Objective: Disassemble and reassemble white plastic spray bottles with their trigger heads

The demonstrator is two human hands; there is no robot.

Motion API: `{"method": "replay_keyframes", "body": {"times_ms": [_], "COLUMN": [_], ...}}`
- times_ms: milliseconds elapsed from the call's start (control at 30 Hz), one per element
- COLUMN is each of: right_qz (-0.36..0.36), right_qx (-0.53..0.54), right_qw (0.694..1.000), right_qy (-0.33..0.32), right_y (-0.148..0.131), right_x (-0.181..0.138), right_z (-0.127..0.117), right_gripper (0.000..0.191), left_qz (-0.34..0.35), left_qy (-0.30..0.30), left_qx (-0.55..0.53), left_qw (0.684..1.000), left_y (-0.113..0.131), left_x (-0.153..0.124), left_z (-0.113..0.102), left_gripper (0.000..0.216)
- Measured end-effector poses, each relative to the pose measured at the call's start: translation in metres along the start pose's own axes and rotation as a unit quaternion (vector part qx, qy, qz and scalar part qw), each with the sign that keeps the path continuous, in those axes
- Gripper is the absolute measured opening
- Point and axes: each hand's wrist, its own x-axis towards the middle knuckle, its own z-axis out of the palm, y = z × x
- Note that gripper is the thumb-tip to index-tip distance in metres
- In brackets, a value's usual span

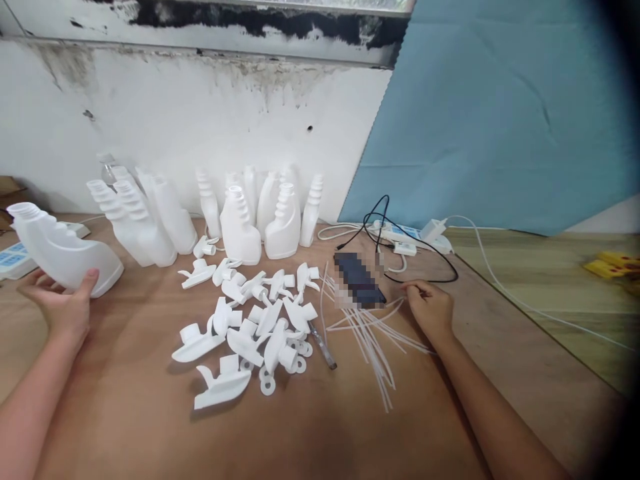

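Holding one bottle (75, 252), the left hand (64, 308) is at frame left. At right, the right hand (431, 308) is narrow beside tubes (369, 327); I cannot tell its grip. Over ten spray heads (245, 343) lie at centre.

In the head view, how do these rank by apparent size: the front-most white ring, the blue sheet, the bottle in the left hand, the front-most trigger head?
1. Blue sheet
2. Bottle in the left hand
3. Front-most trigger head
4. Front-most white ring
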Motion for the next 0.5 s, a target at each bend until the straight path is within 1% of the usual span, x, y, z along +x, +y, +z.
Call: {"method": "replay_keyframes", "body": {"times_ms": [167, 367, 433, 500], "right_qz": [0.019, 0.023, 0.016, 0.007], "right_qx": [0.0, -0.001, -0.003, -0.005], "right_qw": [1.0, 0.999, 0.999, 0.999], "right_qy": [-0.022, -0.041, -0.04, -0.037], "right_y": [-0.0028, -0.0046, -0.0038, -0.0032], "right_x": [-0.0003, -0.0007, -0.0004, -0.0003], "right_z": [-0.0016, -0.0012, -0.0017, -0.0031], "right_gripper": [0.026, 0.026, 0.026, 0.026], "left_qz": [0.017, 0.018, 0.03, 0.055], "left_qy": [0.021, 0.008, 0.022, 0.006], "left_qx": [-0.02, 0.005, 0.015, 0.032], "left_qw": [0.999, 1.0, 0.999, 0.998], "left_y": [-0.0021, -0.003, -0.0043, -0.0032], "left_x": [0.0012, -0.0017, -0.0021, -0.002], "left_z": [0.0006, 0.001, 0.0001, -0.0018], "left_gripper": [0.074, 0.065, 0.061, 0.053]}}
